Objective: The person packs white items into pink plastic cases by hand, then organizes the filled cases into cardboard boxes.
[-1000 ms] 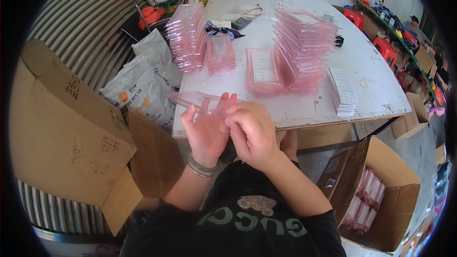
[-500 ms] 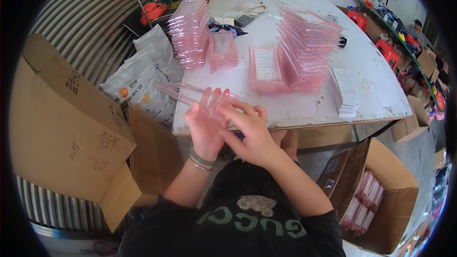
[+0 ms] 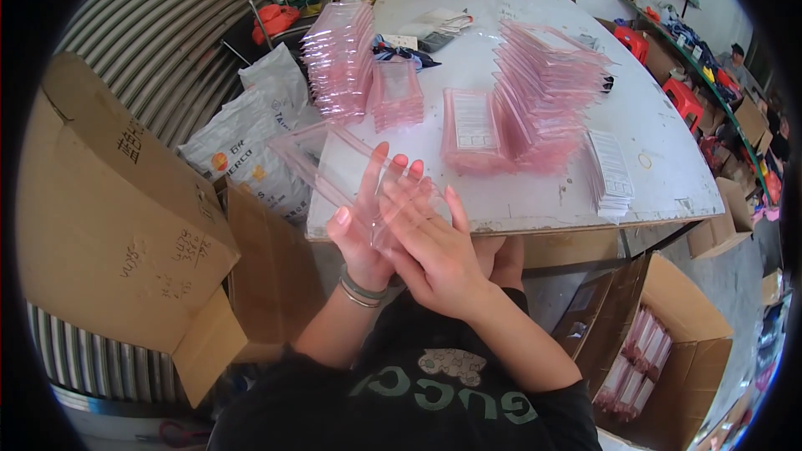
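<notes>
A clear pink plastic pouch (image 3: 322,165) slants up and left from between my hands, over the table's front left corner. My left hand (image 3: 361,238) supports it from beneath, palm up, thumb at its near edge and long fingers stretched out behind the film. Across that palm lies my right hand (image 3: 439,255), its fingers straight and flat against the pouch's lower end, thumb tucked below. Beyond them stand a tall stack of pink pouches (image 3: 338,63) and a shorter stack (image 3: 397,96). To the right are pouches with printed white cards inside (image 3: 472,129).
A high fanned pile of pouches (image 3: 543,92) stands on the white table (image 3: 334,217), with loose printed cards (image 3: 611,171) beside it. Cardboard boxes flank me: a tall one (image 3: 125,225) at left, and one holding packed pink bundles (image 3: 639,359) at right. A white sack (image 3: 251,134) leans beside the table.
My right hand's fingers have straightened from a bent grasp and now lie flat over the pouch on my left palm. Both hands sit slightly lower in view, and the pouch appears spread wider.
</notes>
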A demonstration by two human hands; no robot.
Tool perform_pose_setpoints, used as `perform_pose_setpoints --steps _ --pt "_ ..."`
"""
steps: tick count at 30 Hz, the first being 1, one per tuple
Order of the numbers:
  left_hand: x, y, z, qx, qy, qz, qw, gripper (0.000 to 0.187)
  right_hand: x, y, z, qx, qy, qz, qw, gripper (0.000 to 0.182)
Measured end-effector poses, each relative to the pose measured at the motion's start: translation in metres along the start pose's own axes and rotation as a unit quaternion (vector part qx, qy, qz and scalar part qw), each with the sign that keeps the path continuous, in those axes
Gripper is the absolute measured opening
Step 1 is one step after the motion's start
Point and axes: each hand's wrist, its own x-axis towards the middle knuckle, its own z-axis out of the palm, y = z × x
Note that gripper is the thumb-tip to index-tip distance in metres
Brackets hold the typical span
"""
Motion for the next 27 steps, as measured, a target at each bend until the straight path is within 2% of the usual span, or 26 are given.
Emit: perform_pose_setpoints --steps 4,7,12,16,18,19,22,25,27 --pt "-0.003 0.005 0.004 0.035 0.002 -0.004 0.999 0.113 0.003 -0.004 0.0 -0.019 -0.055 0.028 0.998 0.042" --pt "-0.001 0.003 -0.004 0.047 -0.032 -0.016 0.998 0.115 -0.004 0.022 0.009 -0.03 -0.029 -0.041 0.998 0.045" --pt "0.0 0.003 -0.008 0.051 -0.075 -0.015 0.996 0.118 -0.003 0.006 -0.002 -0.022 -0.034 -0.017 0.999 0.043" --pt "-0.001 0.003 0.002 0.063 -0.047 -0.014 0.997 0.113 0.008 -0.005 -0.014 -0.011 -0.065 0.021 0.998 0.049" --pt "-0.002 0.005 0.001 0.084 -0.029 -0.024 0.996 0.109 0.003 0.005 -0.011 -0.011 -0.087 -0.014 0.996 0.053" --pt "-0.003 0.003 0.001 0.065 0.001 -0.03 0.997 0.102 0.002 0.009 -0.01 -0.013 -0.098 -0.033 0.995 0.056" --pt "-0.009 -0.005 -0.001 -0.007 0.085 -0.057 0.995 0.086 0.0 0.005 -0.002 -0.012 -0.094 -0.005 0.995 0.055" --pt "0.012 0.004 -0.016 -0.127 0.12 -0.084 0.981 0.079 -0.01 0.005 -0.009 0.01 -0.082 -0.019 0.996 0.043" --pt "0.024 0.02 -0.036 -0.248 0.125 -0.085 0.957 0.074 -0.023 0.02 -0.04 0.04 -0.036 -0.118 0.992 0.035"
